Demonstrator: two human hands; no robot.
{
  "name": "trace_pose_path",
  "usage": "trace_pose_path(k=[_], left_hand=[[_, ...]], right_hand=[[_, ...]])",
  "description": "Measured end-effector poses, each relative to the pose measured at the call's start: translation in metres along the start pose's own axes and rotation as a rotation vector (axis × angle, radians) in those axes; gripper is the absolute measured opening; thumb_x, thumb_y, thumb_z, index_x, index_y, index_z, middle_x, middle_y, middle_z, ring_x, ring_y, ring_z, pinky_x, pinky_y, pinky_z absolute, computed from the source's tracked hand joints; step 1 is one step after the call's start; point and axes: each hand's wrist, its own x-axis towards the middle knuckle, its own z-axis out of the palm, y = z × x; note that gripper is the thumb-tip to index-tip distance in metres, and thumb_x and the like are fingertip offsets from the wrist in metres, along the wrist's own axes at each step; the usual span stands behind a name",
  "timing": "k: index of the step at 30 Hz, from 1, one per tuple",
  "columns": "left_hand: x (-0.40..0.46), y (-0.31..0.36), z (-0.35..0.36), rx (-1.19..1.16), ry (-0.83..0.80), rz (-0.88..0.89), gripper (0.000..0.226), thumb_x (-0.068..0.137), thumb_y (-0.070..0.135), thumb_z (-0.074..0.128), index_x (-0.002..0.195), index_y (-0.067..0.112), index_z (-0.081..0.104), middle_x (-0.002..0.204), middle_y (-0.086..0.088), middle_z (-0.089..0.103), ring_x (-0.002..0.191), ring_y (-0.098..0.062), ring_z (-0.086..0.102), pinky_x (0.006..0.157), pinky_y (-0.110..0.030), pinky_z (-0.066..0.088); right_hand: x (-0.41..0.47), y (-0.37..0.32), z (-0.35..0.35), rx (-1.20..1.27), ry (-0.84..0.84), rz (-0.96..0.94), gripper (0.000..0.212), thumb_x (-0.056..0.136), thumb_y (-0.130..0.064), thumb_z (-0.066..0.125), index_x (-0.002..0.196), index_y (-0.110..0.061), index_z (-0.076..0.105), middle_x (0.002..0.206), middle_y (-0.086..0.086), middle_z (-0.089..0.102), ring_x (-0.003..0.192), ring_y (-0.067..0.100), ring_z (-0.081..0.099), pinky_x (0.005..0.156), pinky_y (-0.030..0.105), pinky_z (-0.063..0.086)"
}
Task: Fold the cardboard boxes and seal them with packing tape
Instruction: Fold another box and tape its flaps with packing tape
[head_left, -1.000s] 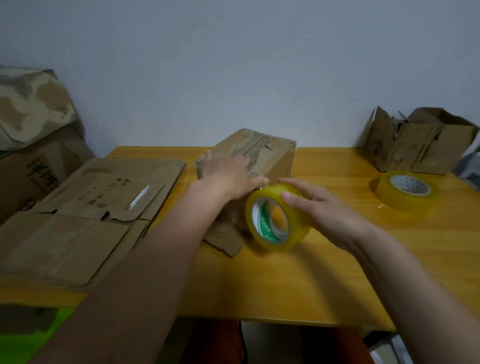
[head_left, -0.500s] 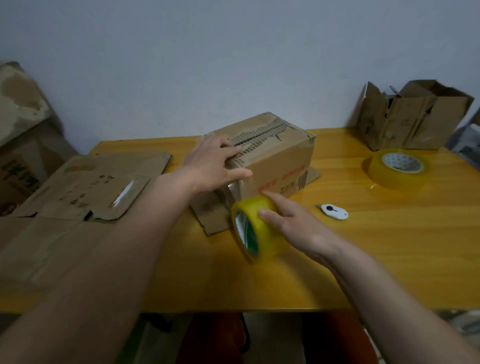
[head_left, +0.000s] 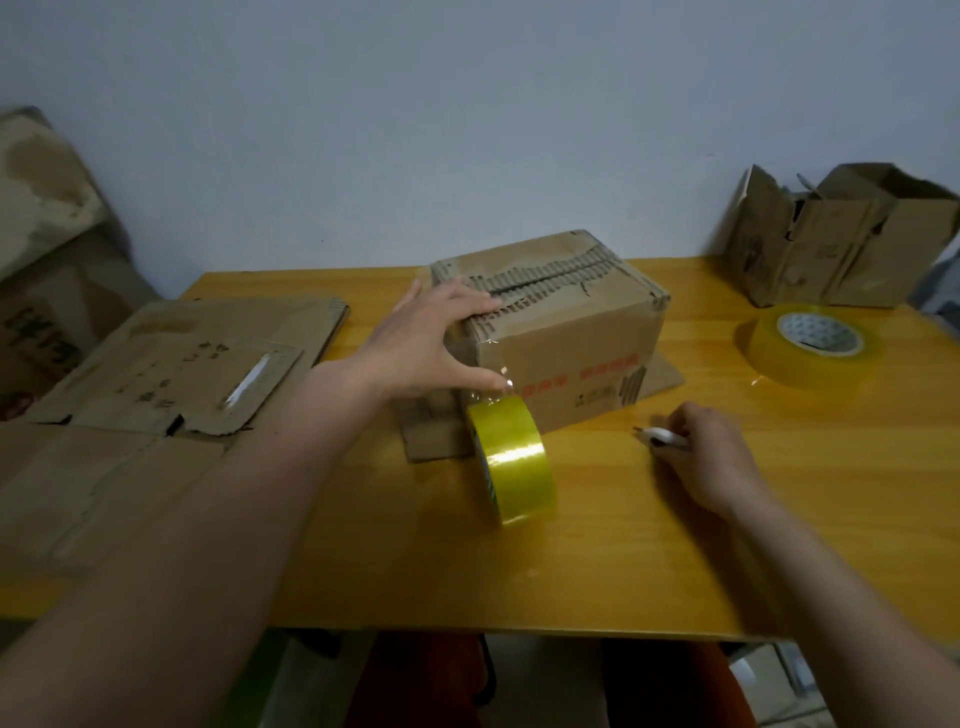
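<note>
1. At the far left, flattened cardboard sheets (head_left: 171, 384) lie on the wooden table (head_left: 623, 561), with more worn cardboard (head_left: 47, 208) stacked against the pale wall beyond the table edge.
2. The left hand (head_left: 431, 343) rests on the near left corner of the folded box (head_left: 561, 332). Its fingers are spread flat over the top seam, and the thumb presses a strip of clear tape against the box's front face.
3. Just below that thumb, the yellow tape roll (head_left: 514, 457) stands on edge on the table, touching the box's front. The strip runs up from the roll to the box, uncut.
4. To the right of the roll, the right hand (head_left: 711, 457) has its fingers curled round a small white cutter (head_left: 665, 436), its tip pointing left toward the roll. The cut probably comes next. The taut strip lies left of the cutter, and the right hand is the nearer one.
5. At the far right, a second tape roll (head_left: 810, 348) lies flat, in front of torn open boxes (head_left: 841, 239) by the wall.
</note>
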Motion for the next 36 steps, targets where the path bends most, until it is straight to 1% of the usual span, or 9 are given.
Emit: trace_pose_path(k=[3, 8, 13, 15, 17, 19, 22, 28, 36], left_hand=[[0.004, -0.004, -0.003, -0.016, -0.049, 0.033, 0.109, 0.045, 0.08, 0.061, 0.143, 0.037, 0.039, 0.154, 0.01, 0.032, 0.147, -0.006, 0.009, 0.12, -0.046, -0.005], [0.003, -0.003, -0.003, -0.028, -0.056, 0.032, 0.115, 0.042, 0.083, 0.061, 0.145, 0.037, 0.036, 0.156, 0.01, 0.027, 0.148, -0.013, 0.006, 0.119, -0.055, 0.002], [-0.02, 0.012, 0.018, -0.278, 0.173, -0.2, 0.113, 0.054, 0.043, 0.09, 0.148, 0.04, 0.028, 0.152, 0.005, 0.014, 0.14, -0.02, 0.021, 0.114, -0.045, 0.03], [-0.035, 0.02, 0.032, -0.539, 0.271, -0.406, 0.119, 0.057, 0.032, 0.092, 0.15, 0.037, 0.018, 0.14, 0.0, 0.028, 0.117, -0.013, 0.047, 0.093, -0.026, 0.048], [-0.045, 0.028, 0.047, -0.871, 0.302, -0.562, 0.104, 0.065, 0.023, 0.088, 0.148, 0.022, 0.025, 0.124, -0.002, 0.049, 0.091, -0.005, 0.059, 0.065, -0.011, 0.05], [-0.051, 0.033, 0.059, -1.038, 0.317, -0.593, 0.074, 0.078, 0.017, 0.079, 0.139, 0.012, 0.039, 0.103, -0.002, 0.066, 0.086, -0.01, 0.066, 0.069, -0.019, 0.053], [-0.052, 0.036, 0.062, -1.047, 0.389, -0.54, 0.041, 0.087, 0.011, 0.069, 0.125, 0.008, 0.053, 0.083, 0.0, 0.068, 0.084, -0.016, 0.067, 0.078, -0.031, 0.054], [-0.055, 0.043, 0.065, -0.997, 0.481, -0.499, 0.008, 0.093, 0.011, 0.061, 0.098, 0.017, 0.059, 0.09, -0.009, 0.07, 0.078, -0.008, 0.067, 0.063, -0.017, 0.051], [-0.053, 0.047, 0.074, -0.896, 0.637, -0.469, 0.016, 0.098, 0.015, 0.052, 0.083, 0.019, 0.057, 0.076, 0.0, 0.069, 0.081, -0.016, 0.067, 0.078, -0.033, 0.052]], right_hand=[[-0.023, -0.027, -0.018, 0.333, -0.085, -0.23, 0.019, 0.077, -0.011, 0.076, 0.079, -0.027, 0.066, 0.083, 0.001, 0.068, 0.08, 0.021, 0.062, 0.07, 0.034, 0.048], [-0.038, -0.111, -0.035, 0.281, 0.185, -0.832, 0.025, 0.088, -0.013, 0.064, 0.113, -0.014, 0.069, 0.106, -0.001, 0.067, 0.097, 0.007, 0.057, 0.084, 0.015, 0.042], [-0.029, -0.135, -0.025, 0.213, 0.085, -0.79, 0.031, 0.093, -0.007, 0.056, 0.124, -0.01, 0.062, 0.125, 0.006, 0.062, 0.116, 0.019, 0.055, 0.095, 0.015, 0.033], [-0.028, -0.134, -0.023, 0.21, 0.086, -0.776, 0.033, 0.093, -0.008, 0.056, 0.126, -0.01, 0.06, 0.131, 0.006, 0.059, 0.123, 0.018, 0.052, 0.1, 0.018, 0.033], [-0.027, -0.135, -0.023, 0.203, 0.094, -0.786, 0.035, 0.093, -0.008, 0.056, 0.128, -0.01, 0.059, 0.134, 0.005, 0.057, 0.127, 0.017, 0.049, 0.104, 0.022, 0.033], [-0.028, -0.135, -0.022, 0.17, 0.11, -0.807, 0.033, 0.093, -0.007, 0.056, 0.126, -0.009, 0.06, 0.133, 0.005, 0.057, 0.127, 0.015, 0.048, 0.104, 0.021, 0.032], [-0.028, -0.133, -0.026, 0.1, 0.114, -0.845, 0.027, 0.091, -0.004, 0.058, 0.116, -0.007, 0.066, 0.132, 0.006, 0.058, 0.125, 0.019, 0.051, 0.102, 0.022, 0.033], [-0.031, -0.129, -0.028, -0.034, 0.166, -0.894, 0.025, 0.089, -0.007, 0.062, 0.113, -0.003, 0.068, 0.134, 0.011, 0.056, 0.131, 0.023, 0.046, 0.107, 0.032, 0.036], [-0.046, -0.134, -0.032, -0.256, 0.269, -0.985, 0.024, 0.076, 0.005, 0.072, 0.1, 0.004, 0.069, 0.126, 0.023, 0.059, 0.123, 0.034, 0.053, 0.099, 0.032, 0.039]])
